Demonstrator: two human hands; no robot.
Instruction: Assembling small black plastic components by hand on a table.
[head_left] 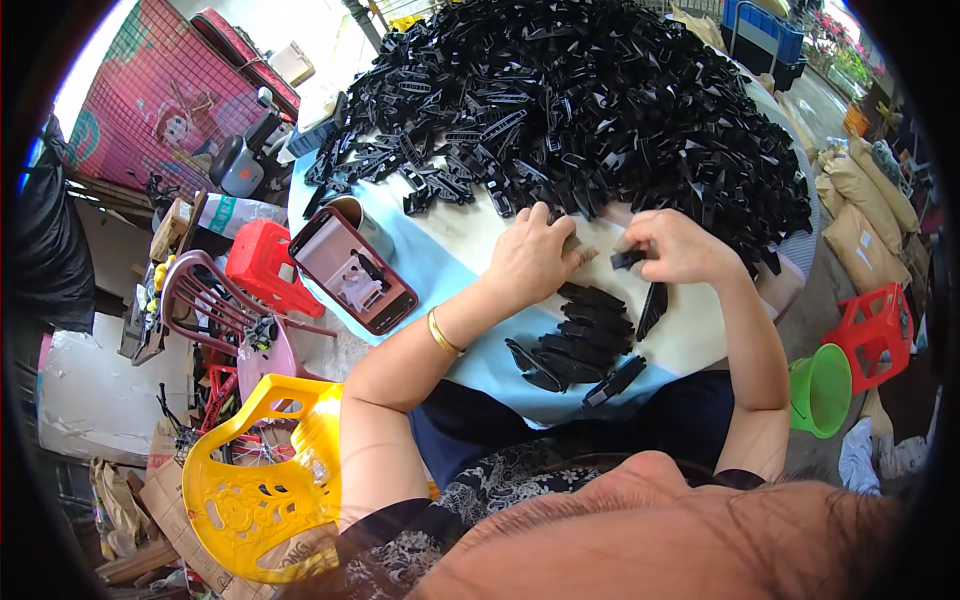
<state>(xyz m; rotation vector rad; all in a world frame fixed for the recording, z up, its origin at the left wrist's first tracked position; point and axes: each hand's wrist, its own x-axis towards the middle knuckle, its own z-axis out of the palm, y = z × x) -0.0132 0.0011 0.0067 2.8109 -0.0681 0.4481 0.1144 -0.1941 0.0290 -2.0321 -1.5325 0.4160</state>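
A large heap of black plastic parts (560,100) covers the far side of a round table. At its near edge is my left hand (530,255), its fingers bent down and closed; what they hold, if anything, is hidden. To its right, my right hand (685,248) pinches a small black plastic part (627,259) between thumb and fingers. Below my hands lies a stack of black parts (580,340), overlapping in a rough row. One loose black part (652,309) rests to the right of that row, another (614,381) at its near end.
A phone (355,268) leans on a can (365,235) at the table's left, its screen lit. A light-blue and white cloth (450,290) covers the table. Nearby stand a yellow chair (225,490), red stools (262,262), a green bucket (822,390) and several brown sacks (862,245).
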